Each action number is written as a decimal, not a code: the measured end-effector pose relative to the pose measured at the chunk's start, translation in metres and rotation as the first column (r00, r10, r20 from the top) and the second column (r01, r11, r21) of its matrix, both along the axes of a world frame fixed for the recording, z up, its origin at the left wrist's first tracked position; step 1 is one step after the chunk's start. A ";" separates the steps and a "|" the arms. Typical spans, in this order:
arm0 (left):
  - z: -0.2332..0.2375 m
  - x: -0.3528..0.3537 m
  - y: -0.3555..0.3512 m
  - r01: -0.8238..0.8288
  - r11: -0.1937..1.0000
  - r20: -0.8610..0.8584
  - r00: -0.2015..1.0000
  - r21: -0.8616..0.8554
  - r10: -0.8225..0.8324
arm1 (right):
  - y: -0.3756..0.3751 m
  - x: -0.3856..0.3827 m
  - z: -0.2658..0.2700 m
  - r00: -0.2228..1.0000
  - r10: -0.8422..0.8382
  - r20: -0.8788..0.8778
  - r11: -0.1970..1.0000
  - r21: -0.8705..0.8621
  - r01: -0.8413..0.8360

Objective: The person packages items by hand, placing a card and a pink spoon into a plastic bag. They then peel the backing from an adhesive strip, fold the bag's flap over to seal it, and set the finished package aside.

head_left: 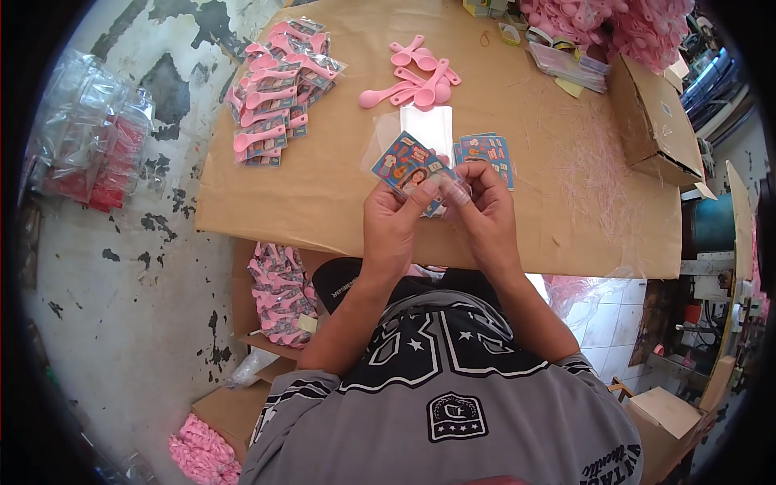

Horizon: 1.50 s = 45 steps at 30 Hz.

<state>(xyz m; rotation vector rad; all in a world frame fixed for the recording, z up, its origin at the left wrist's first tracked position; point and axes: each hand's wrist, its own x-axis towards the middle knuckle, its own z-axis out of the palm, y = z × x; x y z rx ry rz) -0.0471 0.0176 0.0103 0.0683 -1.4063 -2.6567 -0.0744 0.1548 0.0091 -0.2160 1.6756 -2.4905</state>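
Over the near part of the table, my left hand (391, 226) pinches a blue printed card (408, 162) with colourful drawings, its thumb lying across the lower corner. My right hand (489, 214) is closed at the card's right side, thumb and fingers gripping a clear plastic bag (457, 192) that overlaps the card. Just beyond my hands lies a stack of clear bags (428, 120). A pile of the same printed cards (493, 153) sits by my right fingers. Loose pink measuring spoons (424, 81) lie farther back.
Packed pink spoons with cards (275, 89) are heaped at the table's back left. An open cardboard box (655, 121) and a mound of pink spoons (606, 24) stand at the right. Below the left front edge, a carton (242, 283) holds more packs.
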 end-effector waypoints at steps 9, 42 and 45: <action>0.020 0.009 -0.015 0.000 0.971 -0.123 0.992 0.240 0.031 | -0.006 0.024 0.004 0.990 0.125 0.064 0.992 0.021 -0.126; -0.012 0.040 -0.070 -0.194 0.796 0.010 0.973 0.573 0.230 | 0.037 0.010 0.065 0.815 0.155 -0.559 0.724 0.625 0.291; -0.003 0.039 -0.065 -0.225 0.835 -0.003 0.965 0.503 0.262 | 0.038 -0.072 0.059 0.845 0.220 -0.487 0.717 0.668 0.199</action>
